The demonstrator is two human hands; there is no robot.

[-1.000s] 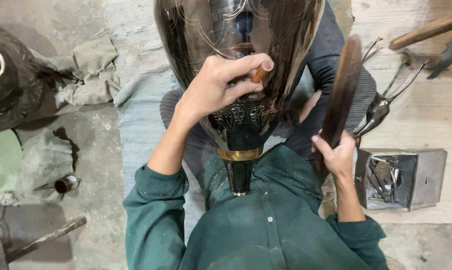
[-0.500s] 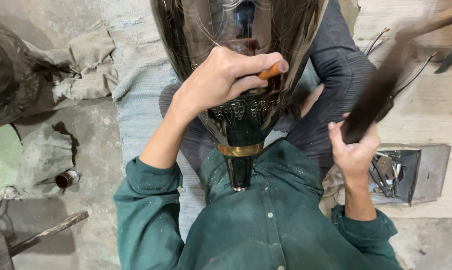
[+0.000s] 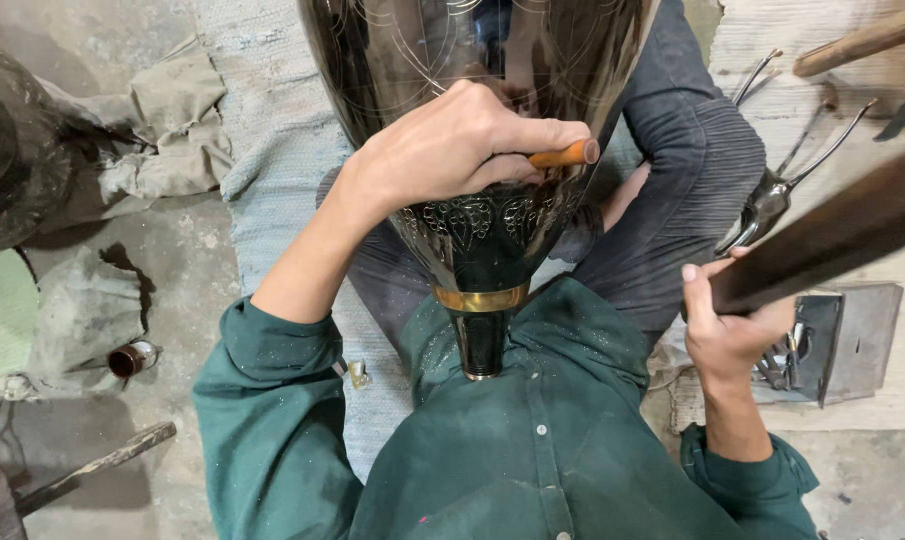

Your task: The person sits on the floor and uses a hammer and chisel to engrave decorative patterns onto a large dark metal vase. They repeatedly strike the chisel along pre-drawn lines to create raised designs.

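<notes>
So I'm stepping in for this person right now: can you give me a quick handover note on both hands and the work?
Left hand: closed on an orange-tipped chisel, tip against the dark engraved vase.
Right hand: gripping a dark wooden mallet, raised to the side, clear of the chisel.
Vase lies across the lap, narrow brass-banded neck toward the chest.
Done: leaf patterns cut near the neck.
Left: fine outlines higher up look uncut.

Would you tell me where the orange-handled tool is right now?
In the head view, the orange-handled tool sits centre-top, gripped in the left hand against the dark engraved vase.
</notes>
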